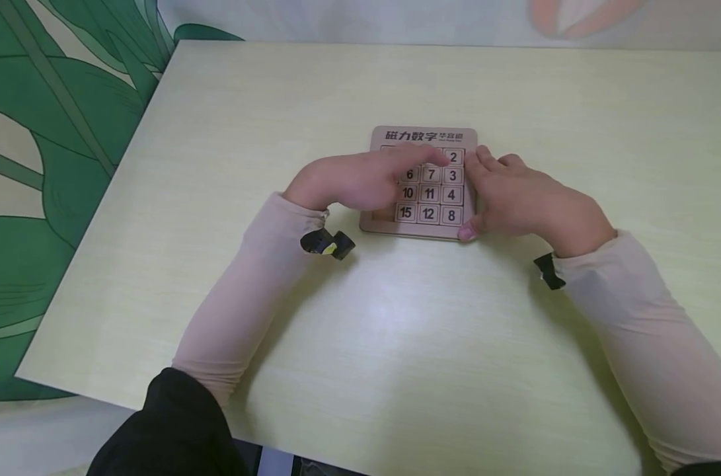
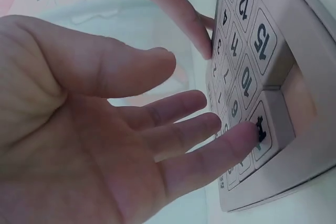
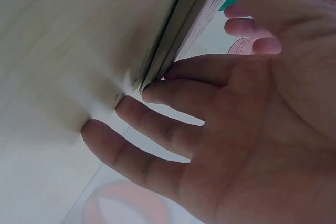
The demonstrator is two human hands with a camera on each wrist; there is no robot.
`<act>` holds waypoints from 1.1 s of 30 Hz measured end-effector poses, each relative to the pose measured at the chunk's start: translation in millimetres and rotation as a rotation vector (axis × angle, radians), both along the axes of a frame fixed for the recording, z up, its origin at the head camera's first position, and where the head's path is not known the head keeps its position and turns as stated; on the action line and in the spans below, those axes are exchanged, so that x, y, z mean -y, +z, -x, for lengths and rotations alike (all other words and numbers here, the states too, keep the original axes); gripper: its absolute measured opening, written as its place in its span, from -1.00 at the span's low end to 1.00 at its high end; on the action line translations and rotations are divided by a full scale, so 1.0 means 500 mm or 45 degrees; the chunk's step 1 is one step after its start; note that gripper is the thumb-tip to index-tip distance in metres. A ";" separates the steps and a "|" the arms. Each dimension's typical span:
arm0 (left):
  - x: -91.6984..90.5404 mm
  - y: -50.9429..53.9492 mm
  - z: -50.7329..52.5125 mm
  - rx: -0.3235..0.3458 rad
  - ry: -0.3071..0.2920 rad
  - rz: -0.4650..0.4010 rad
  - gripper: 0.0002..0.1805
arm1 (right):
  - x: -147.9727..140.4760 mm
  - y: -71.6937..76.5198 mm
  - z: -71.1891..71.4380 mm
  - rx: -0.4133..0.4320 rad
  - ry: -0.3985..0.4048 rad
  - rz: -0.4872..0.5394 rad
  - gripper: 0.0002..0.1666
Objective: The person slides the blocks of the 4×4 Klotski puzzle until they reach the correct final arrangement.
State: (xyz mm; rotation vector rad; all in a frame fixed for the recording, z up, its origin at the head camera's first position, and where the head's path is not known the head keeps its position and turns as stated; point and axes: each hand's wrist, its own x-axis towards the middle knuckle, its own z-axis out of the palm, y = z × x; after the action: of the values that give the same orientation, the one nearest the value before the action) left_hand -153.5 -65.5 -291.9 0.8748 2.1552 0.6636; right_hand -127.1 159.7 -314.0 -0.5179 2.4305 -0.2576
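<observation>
A pinkish sliding number puzzle (image 1: 416,229) lies flat on the table, with dark numbered tiles in a square frame. My left hand (image 1: 366,178) reaches over it from the left, its index finger stretched toward the 2 tile (image 1: 453,157) and covering several others. In the left wrist view, a fingertip overlaps a tile beside the bare corner of the tray (image 2: 302,95); contact is hard to tell. Along the puzzle's right side rests my right hand (image 1: 515,198), thumb at the near right corner. The right wrist view shows its fingers (image 3: 168,132) extended, two against the puzzle's edge (image 3: 176,30), two touching the table.
The pale wooden table (image 1: 265,119) extends around the puzzle on all sides. A wall with green leaf patterns (image 1: 69,112) stands to the left. Black straps with small devices (image 1: 327,243) sit at both sleeve cuffs.
</observation>
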 end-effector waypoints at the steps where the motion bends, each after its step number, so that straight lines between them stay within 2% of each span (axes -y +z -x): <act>1: 0.000 0.000 0.001 0.006 0.005 0.005 -0.13 | 0.000 0.000 0.000 0.000 0.000 -0.002 0.42; 9: -0.001 0.003 -0.001 0.026 0.008 0.027 -0.16 | 0.000 -0.001 0.001 -0.006 0.006 -0.013 0.43; 19: -0.009 0.005 -0.006 0.102 0.063 0.028 -0.12 | -0.003 -0.006 0.003 -0.011 0.013 -0.020 0.44; 26: -0.015 0.005 -0.008 0.086 0.135 0.119 -0.10 | -0.004 -0.005 0.002 -0.014 0.007 -0.006 0.44; 33: -0.012 0.010 -0.010 0.075 0.136 0.140 -0.08 | -0.004 -0.005 0.002 -0.013 0.011 -0.003 0.44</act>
State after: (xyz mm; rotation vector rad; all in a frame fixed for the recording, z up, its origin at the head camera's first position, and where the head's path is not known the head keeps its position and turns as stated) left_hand -148.6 -59.5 -286.8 0.6784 2.1749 0.6094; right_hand -127.9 161.7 -316.5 -0.5295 2.4379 -0.2487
